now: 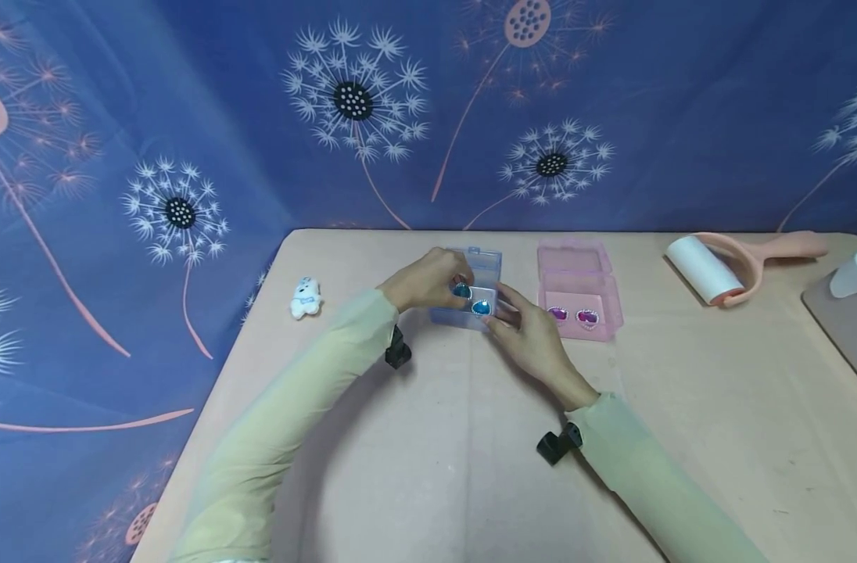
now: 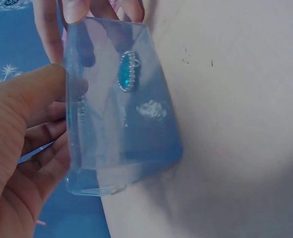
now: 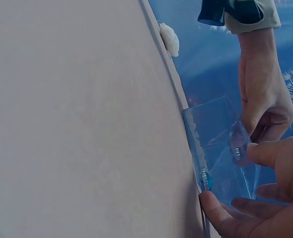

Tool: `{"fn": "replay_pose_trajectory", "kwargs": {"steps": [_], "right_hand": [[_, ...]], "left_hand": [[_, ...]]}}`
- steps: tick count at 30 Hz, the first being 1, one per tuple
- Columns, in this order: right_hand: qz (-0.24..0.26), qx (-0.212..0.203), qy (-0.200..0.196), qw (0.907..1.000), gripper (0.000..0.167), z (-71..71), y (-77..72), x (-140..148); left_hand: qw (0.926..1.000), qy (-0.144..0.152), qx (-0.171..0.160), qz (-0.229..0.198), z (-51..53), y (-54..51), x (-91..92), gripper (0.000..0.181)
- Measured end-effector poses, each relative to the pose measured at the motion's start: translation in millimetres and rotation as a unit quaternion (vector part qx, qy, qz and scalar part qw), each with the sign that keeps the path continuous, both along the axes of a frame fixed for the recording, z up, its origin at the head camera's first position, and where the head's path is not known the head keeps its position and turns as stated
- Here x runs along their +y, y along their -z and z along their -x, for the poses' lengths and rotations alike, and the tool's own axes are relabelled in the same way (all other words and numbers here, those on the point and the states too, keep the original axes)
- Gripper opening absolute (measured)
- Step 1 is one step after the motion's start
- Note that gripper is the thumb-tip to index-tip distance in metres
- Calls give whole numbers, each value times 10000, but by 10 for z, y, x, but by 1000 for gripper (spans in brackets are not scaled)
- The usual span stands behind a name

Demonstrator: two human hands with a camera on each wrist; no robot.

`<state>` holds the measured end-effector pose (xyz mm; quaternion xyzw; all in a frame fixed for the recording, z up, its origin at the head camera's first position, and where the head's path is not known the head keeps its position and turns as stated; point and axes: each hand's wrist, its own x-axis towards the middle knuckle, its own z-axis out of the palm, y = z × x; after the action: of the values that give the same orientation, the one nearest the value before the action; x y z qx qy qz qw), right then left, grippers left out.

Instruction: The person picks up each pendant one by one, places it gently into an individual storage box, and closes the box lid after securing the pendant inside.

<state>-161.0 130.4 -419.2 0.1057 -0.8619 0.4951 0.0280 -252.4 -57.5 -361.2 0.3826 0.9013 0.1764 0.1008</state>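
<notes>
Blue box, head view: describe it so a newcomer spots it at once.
Find the beige table against the flowered backdrop; near its back edge, look between the left hand and right hand. There is the see-through blue box, lid open, two blue gems inside. Its blue tint sets it apart from the pink box on its right.

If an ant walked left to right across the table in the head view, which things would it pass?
White toy, blue box, pink box, peach-handled roller, grey container at the right edge.
</notes>
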Motion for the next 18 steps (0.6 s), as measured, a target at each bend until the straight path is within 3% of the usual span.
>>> {"fn": "replay_pose_trajectory", "kwargs": {"steps": [12,18], "right_hand": [[-59,-33,34,10000,61,0,1,2],[-47,-15,15,10000,61,-4,6,6]], "left_hand": [[9990,-129,-254,347,38,96,7,33],[9981,15,-106,611,45,106,33,29]]}}
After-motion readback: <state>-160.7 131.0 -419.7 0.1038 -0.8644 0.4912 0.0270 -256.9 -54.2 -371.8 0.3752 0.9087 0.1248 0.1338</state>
